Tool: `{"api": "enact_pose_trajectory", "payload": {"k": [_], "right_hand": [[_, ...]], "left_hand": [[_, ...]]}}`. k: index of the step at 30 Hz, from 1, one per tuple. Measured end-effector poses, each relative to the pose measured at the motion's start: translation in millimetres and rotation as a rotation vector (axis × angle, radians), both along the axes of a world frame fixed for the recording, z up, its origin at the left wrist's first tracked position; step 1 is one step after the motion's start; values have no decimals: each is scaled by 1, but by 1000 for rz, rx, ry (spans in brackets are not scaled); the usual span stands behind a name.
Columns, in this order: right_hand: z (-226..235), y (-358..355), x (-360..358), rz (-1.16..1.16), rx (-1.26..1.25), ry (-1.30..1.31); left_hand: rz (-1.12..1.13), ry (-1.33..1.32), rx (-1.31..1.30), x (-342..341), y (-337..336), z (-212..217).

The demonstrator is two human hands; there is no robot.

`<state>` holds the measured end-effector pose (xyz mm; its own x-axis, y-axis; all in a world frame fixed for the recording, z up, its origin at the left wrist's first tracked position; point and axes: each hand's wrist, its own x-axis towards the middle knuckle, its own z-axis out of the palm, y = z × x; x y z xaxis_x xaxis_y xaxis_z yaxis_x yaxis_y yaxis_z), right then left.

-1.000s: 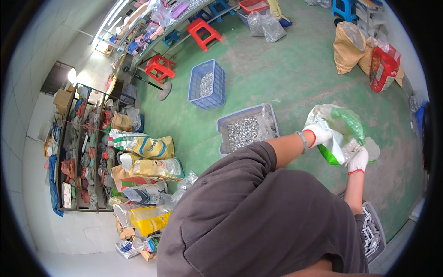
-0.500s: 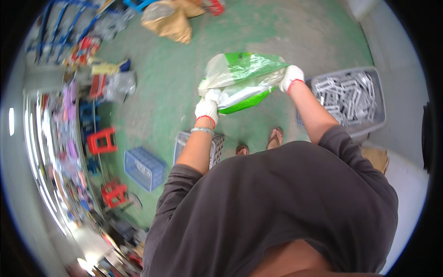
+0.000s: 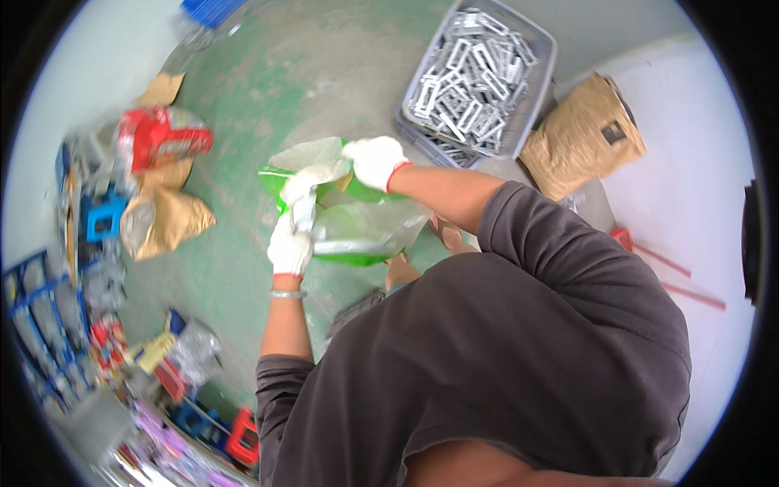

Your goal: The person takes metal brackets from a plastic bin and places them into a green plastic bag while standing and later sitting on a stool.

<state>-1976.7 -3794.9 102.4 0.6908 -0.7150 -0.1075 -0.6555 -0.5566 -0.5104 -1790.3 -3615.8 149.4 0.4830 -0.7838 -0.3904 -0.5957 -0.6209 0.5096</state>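
Observation:
A green and see-through plastic bag (image 3: 369, 223) hangs in front of me above the floor, with its mouth spread between my two hands. Both hands wear white knitted gloves with red cuffs. My left hand (image 3: 290, 247) is closed on the left edge of the bag, and a white piece by its fingers is blurred. At the far right rim, my right hand (image 3: 376, 162) pinches the plastic. What lies inside the bag, if anything, I cannot make out.
Ahead to the right, a grey plastic crate (image 3: 540, 97) holds many grey rectangular frame-shaped parts. Beside it stands a brown paper sack (image 3: 584, 138) against the wall. On the left lie a red bag (image 3: 166, 138), another brown sack (image 3: 174, 223) and a blue stool (image 3: 105, 217).
My view has turned to the right, so the crate now sits ahead. The bag is still in both hands, and my right hand has come closer to my left.

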Motion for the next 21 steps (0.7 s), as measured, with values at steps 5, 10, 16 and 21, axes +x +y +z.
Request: {"api": "enact_pose_trajectory", "payload": {"k": [5, 10, 16, 21], "right_hand": [[3, -68, -27, -420, 105, 65], [-53, -98, -42, -424, 470, 281], [-17, -78, -121, -460, 431, 55], [-64, -90, -231, -487, 404, 342]], "left_hand": [[-346, -90, -104, 70, 6, -46], [-292, 60, -35, 71, -28, -69], [-11, 354, -31, 27, -48, -141], [235, 385, 39, -54, -65, -188]]}}
